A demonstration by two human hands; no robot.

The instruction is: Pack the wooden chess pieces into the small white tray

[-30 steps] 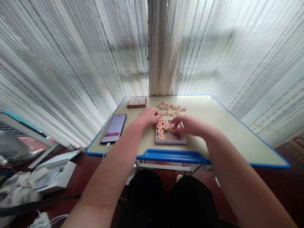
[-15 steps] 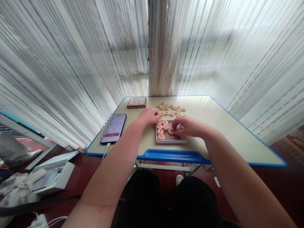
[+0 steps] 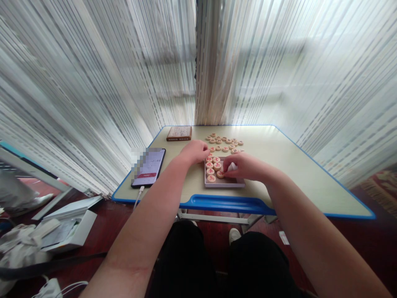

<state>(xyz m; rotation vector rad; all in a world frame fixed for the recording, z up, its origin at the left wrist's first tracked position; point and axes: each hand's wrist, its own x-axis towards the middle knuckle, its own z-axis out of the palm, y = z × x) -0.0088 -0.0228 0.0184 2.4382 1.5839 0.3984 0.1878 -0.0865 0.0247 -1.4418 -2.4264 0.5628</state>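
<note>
Right fingers on a disc inside the shallow box

Nearest you: blue trough (image 3: 229, 201) along the tabletop's (image 3: 304, 169) near edge. Just beyond sits the shallow box (image 3: 228, 185), near wall roughly parallel to that edge, which probably suits a two-handed reach.

Inside, red-marked discs (image 3: 210, 171) lie face up in a column along the left wall, with a shorter column beside it; the wall likely helps keep them in line. Your right hand (image 3: 243, 165) reaches in from the right, thumb and fingertips closed on the right side of one disc (image 3: 220, 174), at the near end of the second column. Gripping it there seems to leave its left side free to meet its neighbours.

Phone (image 3: 149, 167) by the tabletop's left edge, screen up, cable (image 3: 139, 198) running off the near edge.

Your left hand (image 3: 196, 152) curls at the box's far left corner, perhaps steadying it; cannot tell whether it grips anything.

Past the box: loose discs (image 3: 228, 141) spread toward the far edge, spacing that should ease picking singly. Patterned case (image 3: 179, 133) near the far left corner, well apart from the discs.
</note>
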